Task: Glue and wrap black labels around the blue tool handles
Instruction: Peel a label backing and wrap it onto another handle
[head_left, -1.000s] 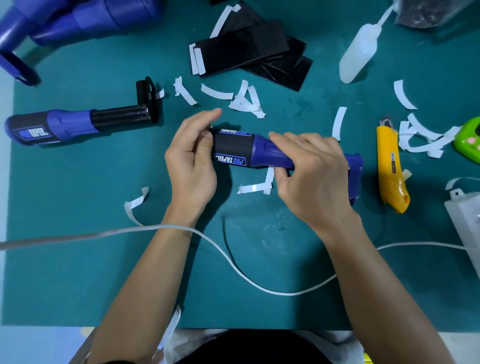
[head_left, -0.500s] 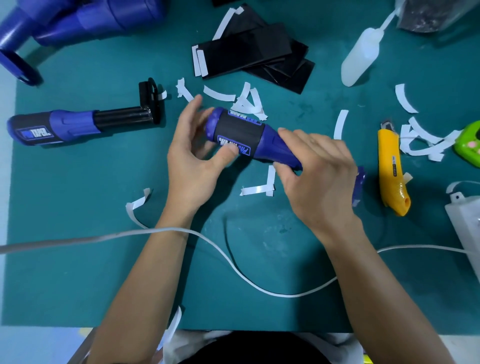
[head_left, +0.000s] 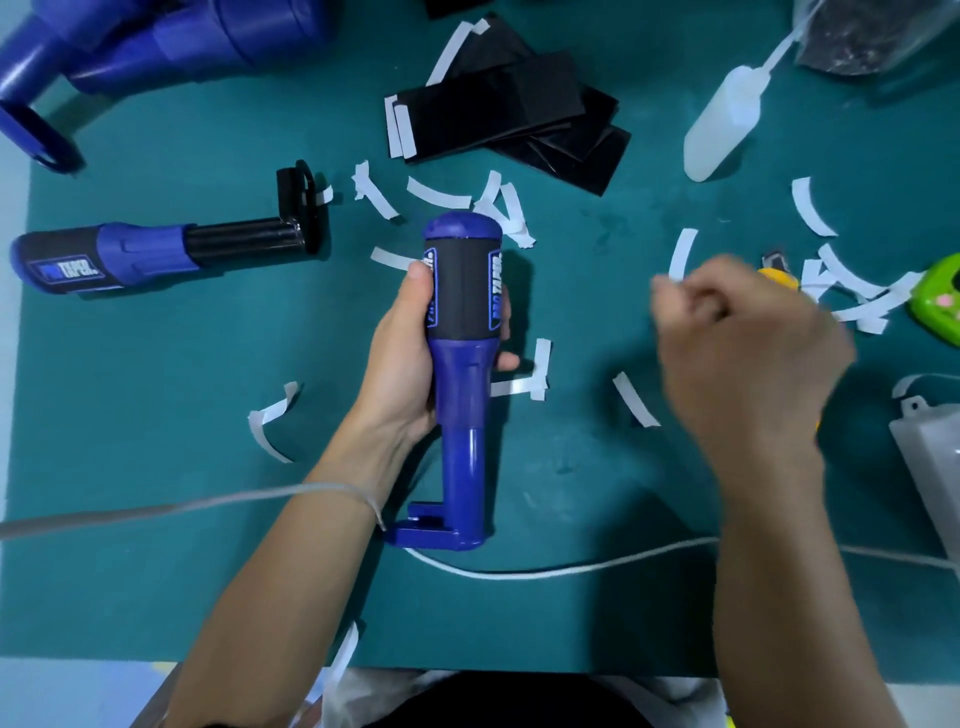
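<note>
R hand (head_left: 748, 358) off blue tool (head_left: 462, 387); L hand (head_left: 397, 374) grips it.

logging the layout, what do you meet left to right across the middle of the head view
labelled tool lying flat, blue tool in the left hand, right hand, green object at the edge

Paper strips (head_left: 439, 193) strewn over teal mat (head_left: 156, 364); white cable (head_left: 571, 570); possibly yellow knife (head_left: 777, 276).
</note>
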